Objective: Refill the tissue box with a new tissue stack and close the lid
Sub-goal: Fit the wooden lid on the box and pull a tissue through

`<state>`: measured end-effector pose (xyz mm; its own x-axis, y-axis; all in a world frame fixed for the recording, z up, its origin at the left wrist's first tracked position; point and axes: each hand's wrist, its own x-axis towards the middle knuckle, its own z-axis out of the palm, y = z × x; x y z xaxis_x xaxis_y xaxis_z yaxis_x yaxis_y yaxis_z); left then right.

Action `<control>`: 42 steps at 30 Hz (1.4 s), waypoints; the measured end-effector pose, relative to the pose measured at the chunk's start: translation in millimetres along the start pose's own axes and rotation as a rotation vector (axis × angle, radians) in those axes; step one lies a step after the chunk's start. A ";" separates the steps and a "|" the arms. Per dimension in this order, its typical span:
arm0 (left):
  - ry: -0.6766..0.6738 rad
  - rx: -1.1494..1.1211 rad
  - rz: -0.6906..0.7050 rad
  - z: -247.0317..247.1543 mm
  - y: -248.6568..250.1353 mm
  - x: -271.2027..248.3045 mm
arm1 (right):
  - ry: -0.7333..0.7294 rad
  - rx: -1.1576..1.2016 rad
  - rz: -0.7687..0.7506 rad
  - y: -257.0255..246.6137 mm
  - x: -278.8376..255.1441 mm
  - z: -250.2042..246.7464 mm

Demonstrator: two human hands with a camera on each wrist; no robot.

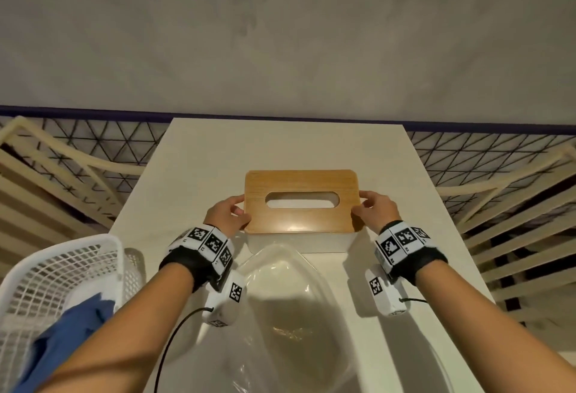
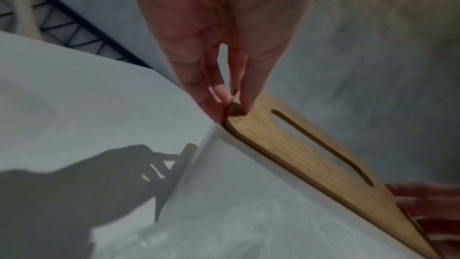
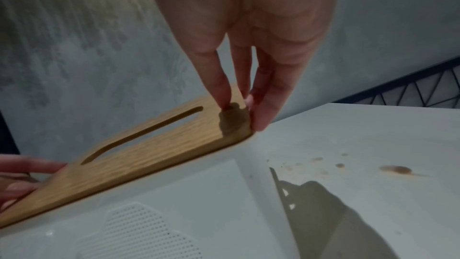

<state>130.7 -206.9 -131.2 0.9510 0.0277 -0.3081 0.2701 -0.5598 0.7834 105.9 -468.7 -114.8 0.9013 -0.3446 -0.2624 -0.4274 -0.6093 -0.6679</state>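
Gripping: wooden lid [image 1: 301,201] pinched at both short ends
Left hand [image 1: 227,213]: thumb and fingers clamped on left edge
Right hand [image 1: 376,209]: same deal on right edge
Lid spot: flat on top of white tissue box [image 1: 299,242], mid worktop [image 1: 193,174]
Slot: pale inside, can't tell tissue
Nearby: clear plastic wrap [image 1: 280,299] in front, white basket [image 1: 59,277] off left

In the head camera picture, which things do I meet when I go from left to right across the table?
White basket → left hand → wooden lid → right hand.
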 end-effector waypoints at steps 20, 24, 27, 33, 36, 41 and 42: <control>-0.090 -0.321 -0.287 -15.9 5.1 36.2 | -0.166 0.215 0.149 -4.6 35.2 -3.1; -0.111 -0.288 -0.258 -13.1 10.7 46.2 | -0.218 0.251 0.183 -6.6 44.8 -0.7; -0.157 -0.287 -0.261 -14.2 11.2 51.8 | -0.238 0.283 0.200 -1.4 52.9 -4.6; -0.198 -0.228 -0.275 -17.8 11.2 62.1 | -0.346 0.275 0.218 4.0 64.7 -10.2; -0.190 -0.227 -0.264 -16.7 10.4 63.6 | -0.353 0.250 0.223 7.8 71.5 -10.5; -0.159 -0.245 -0.266 -14.4 12.2 62.4 | -0.342 0.273 0.240 12.2 75.0 -9.0; -0.152 -0.260 -0.265 -13.6 11.6 60.0 | -0.333 0.290 0.244 12.3 72.5 -8.5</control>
<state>192.9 -200.4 -133.3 0.8151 0.0088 -0.5792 0.5509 -0.3209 0.7704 165.4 -507.2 -136.1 0.7714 -0.1772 -0.6112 -0.6338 -0.2997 -0.7131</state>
